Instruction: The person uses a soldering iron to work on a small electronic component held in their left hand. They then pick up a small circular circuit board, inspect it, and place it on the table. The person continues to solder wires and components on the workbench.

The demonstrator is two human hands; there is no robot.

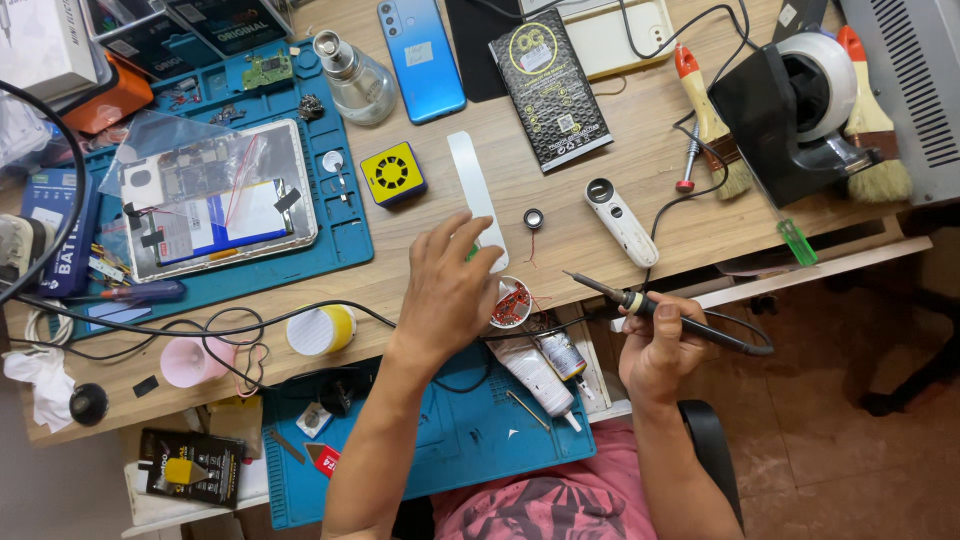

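A light wooden workbench (620,170) fills the far and left part of the scene. Right of it lies a reddish-brown tiled floor (850,430), where a dark shape, possibly a chair leg (915,385), stands. Lighting is even and bright.

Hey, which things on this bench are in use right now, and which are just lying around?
In use:
- soldering iron, held in the right hand
- small round tin, beside the left hand
- white strip, fingertips at its lower end

Lying about:
- blue phone
- two paintbrushes
- glue tube
- yellow tape roll
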